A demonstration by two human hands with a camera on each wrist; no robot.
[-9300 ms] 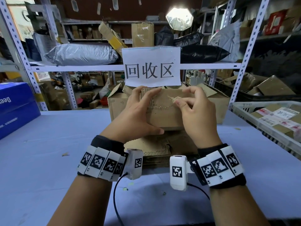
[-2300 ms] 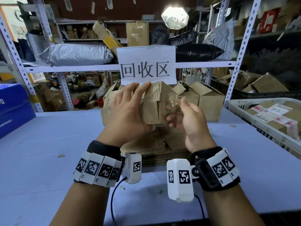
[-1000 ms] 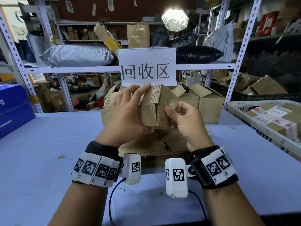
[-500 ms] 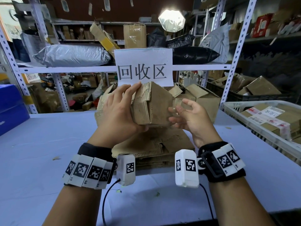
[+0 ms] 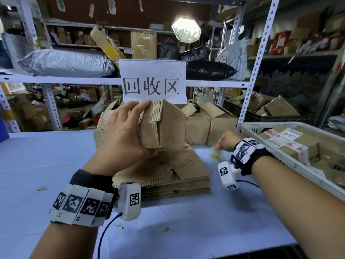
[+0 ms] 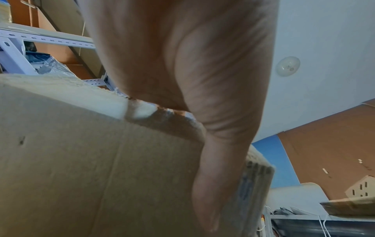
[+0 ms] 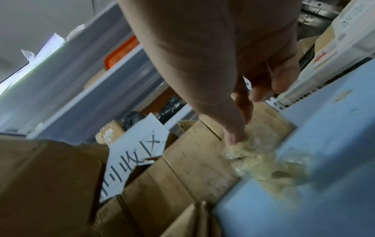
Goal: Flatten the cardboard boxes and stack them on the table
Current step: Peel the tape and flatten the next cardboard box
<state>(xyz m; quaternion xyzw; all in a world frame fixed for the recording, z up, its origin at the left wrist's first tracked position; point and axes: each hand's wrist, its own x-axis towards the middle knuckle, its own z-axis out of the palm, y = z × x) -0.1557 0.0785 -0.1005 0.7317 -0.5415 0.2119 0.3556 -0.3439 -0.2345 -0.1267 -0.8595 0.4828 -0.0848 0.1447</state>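
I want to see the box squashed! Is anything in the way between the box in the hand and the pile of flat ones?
Nothing visible is. The left hand holds the cardboard box just above the stack of flattened boxes, whose top is bare. The right hand is off to the side with crumpled tape.

My left hand (image 5: 121, 131) is raised in front of me, fingers spread across the top and thumb (image 6: 219, 184) hooked underneath, clamped around what it holds. The left forearm angles up from the lower left. My right hand (image 5: 225, 140) reaches out low to the right, palm down, fingers (image 7: 235, 128) curled and pinching something at the tips; its forearm stretches diagonally from the lower right.
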